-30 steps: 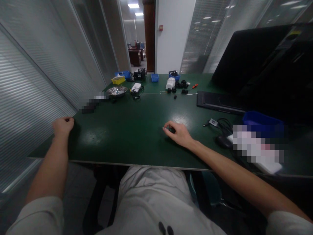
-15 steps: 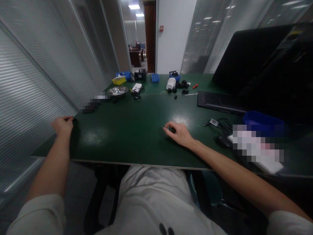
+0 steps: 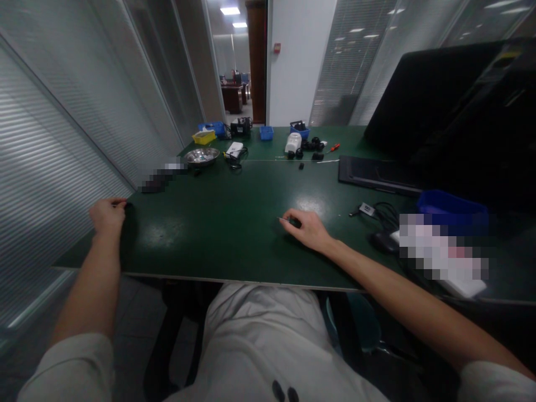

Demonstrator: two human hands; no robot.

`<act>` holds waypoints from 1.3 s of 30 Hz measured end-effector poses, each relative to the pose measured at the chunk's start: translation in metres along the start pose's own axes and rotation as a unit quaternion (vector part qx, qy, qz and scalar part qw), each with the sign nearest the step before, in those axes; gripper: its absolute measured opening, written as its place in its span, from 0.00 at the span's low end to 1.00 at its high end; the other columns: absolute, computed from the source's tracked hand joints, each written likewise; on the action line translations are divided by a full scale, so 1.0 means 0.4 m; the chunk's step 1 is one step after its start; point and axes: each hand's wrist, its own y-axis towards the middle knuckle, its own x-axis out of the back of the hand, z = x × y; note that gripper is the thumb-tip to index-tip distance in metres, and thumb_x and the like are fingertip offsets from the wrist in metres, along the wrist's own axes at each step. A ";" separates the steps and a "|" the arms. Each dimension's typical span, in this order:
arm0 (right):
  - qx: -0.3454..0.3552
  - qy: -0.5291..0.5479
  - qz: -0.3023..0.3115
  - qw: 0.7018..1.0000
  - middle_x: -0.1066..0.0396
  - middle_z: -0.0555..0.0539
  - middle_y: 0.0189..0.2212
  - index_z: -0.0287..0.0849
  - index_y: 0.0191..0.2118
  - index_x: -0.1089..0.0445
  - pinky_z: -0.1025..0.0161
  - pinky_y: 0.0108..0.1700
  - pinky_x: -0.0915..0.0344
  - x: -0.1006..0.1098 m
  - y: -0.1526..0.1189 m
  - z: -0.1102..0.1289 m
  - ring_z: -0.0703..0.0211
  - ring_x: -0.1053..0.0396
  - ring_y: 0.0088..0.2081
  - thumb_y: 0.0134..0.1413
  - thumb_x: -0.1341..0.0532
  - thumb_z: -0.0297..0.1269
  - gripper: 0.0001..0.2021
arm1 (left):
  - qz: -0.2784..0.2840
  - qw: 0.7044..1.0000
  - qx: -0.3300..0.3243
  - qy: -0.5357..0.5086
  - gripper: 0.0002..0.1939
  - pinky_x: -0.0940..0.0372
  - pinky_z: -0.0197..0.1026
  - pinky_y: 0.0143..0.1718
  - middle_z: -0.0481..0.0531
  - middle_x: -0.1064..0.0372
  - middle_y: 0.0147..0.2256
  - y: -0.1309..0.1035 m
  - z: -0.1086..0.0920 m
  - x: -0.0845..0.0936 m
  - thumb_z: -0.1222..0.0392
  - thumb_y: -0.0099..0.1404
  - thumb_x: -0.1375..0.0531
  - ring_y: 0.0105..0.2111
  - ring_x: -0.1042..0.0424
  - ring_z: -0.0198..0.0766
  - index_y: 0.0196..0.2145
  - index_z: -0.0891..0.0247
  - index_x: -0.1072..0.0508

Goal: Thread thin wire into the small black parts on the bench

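Observation:
My left hand [image 3: 107, 216] is closed in a pinch over the left side of the green table [image 3: 218, 223]. A small dark piece [image 3: 129, 205] shows at its fingertips; its kind is too blurred to tell, and so is whether the fingers grip it. Near the middle of the table, my right hand [image 3: 309, 228] pinches a small thin, pale piece [image 3: 282, 219] between thumb and forefinger. Most of that piece is hidden by the fingers.
At the back stand a metal bowl [image 3: 202, 157], a yellow tray [image 3: 204, 137], a blue basket [image 3: 266, 133] and a red screwdriver [image 3: 334, 148]. To the right are a dark laptop-like slab [image 3: 372, 175], a black mouse [image 3: 383, 242], a coiled cable [image 3: 386, 213] and a dark blue tray [image 3: 452, 207].

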 end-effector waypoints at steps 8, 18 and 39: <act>-0.002 0.000 -0.005 1.000 0.26 0.51 0.29 0.45 0.37 0.26 0.64 0.31 0.44 -0.007 0.001 -0.006 0.63 0.34 0.26 0.67 0.41 0.47 0.13 | -0.004 0.997 0.057 0.045 0.19 0.44 0.38 0.37 0.50 0.34 0.25 -0.002 -0.002 -0.007 0.54 0.68 0.39 0.27 0.41 0.39 0.50 0.66 0.19; 0.002 -0.006 0.001 1.000 0.26 0.51 0.28 0.45 0.37 0.26 0.63 0.32 0.44 -0.003 0.002 -0.002 0.63 0.34 0.27 0.67 0.41 0.48 0.14 | 0.007 0.999 0.020 0.037 0.17 0.43 0.37 0.38 0.53 0.31 0.28 -0.010 -0.011 0.004 0.60 0.67 0.39 0.30 0.41 0.39 0.50 0.69 0.19; 0.005 -0.005 0.010 1.000 0.26 0.51 0.29 0.44 0.37 0.26 0.63 0.32 0.44 -0.004 0.001 -0.003 0.63 0.33 0.28 0.67 0.40 0.47 0.13 | -0.003 0.996 -0.019 0.091 0.18 0.48 0.38 0.39 0.51 0.38 0.27 -0.034 -0.041 0.025 0.58 0.71 0.43 0.30 0.46 0.39 0.49 0.74 0.21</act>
